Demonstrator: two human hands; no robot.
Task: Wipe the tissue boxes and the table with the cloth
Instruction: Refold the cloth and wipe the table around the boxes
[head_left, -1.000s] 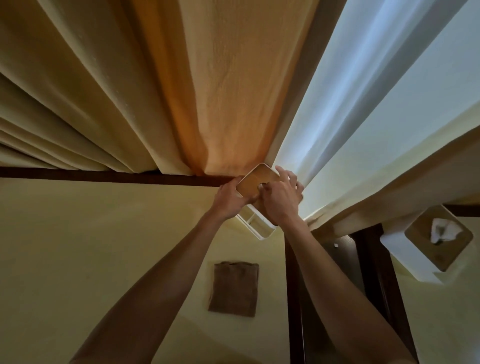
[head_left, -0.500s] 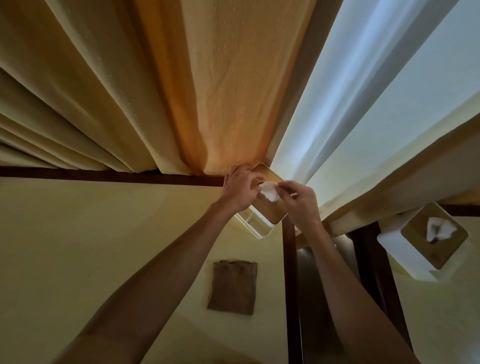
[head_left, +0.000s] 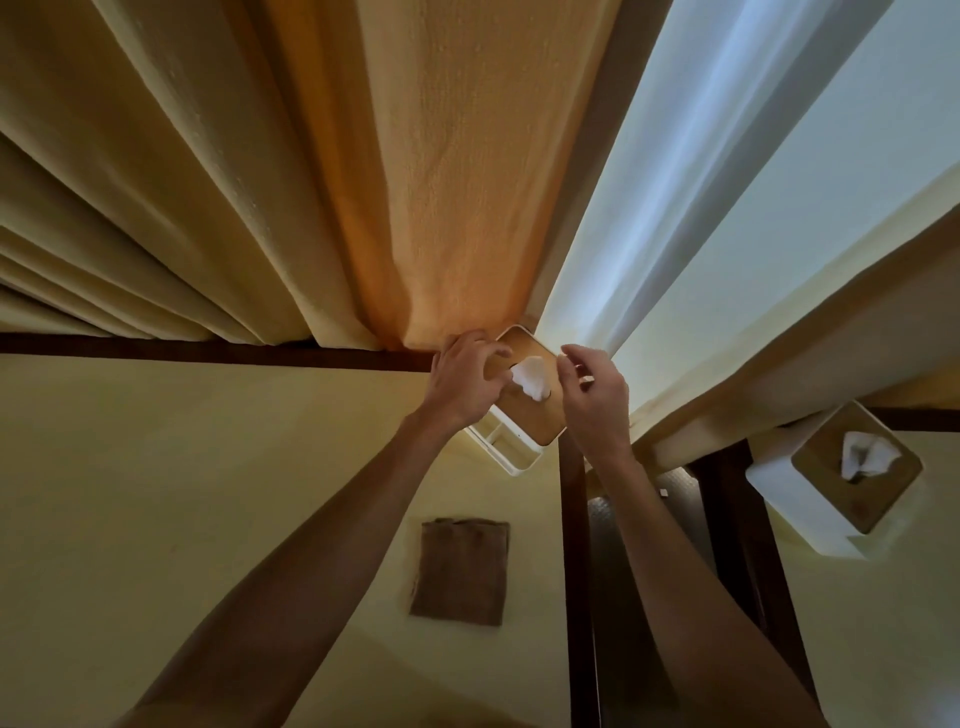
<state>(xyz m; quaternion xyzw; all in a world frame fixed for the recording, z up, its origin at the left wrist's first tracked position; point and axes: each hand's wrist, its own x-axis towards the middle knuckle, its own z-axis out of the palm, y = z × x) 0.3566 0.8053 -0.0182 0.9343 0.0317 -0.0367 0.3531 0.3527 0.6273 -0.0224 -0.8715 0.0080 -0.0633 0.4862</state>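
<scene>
A white tissue box (head_left: 511, 452) with a wooden lid stands at the far edge of the pale yellow table (head_left: 208, 467), a white tissue (head_left: 531, 378) sticking up from its slot. My left hand (head_left: 465, 382) rests on the lid's left side, fingers curled on it. My right hand (head_left: 592, 400) hovers just right of the lid, fingers loosely apart, holding nothing. A brown cloth (head_left: 460, 571) lies flat on the table nearer to me, untouched. A second white tissue box (head_left: 810, 499) with a wooden lid and tissue stands at the right.
Yellow and orange curtains (head_left: 441, 182) hang behind the table, with a sheer white curtain (head_left: 727, 182) at the right. A dark wooden rail (head_left: 208, 349) runs along the table's far edge, and a dark wooden post (head_left: 576, 571) stands between the two tables.
Both hands were closed over the box lid; the tissue has since come up through the slot. My right hand has let go and moved off to the right.
</scene>
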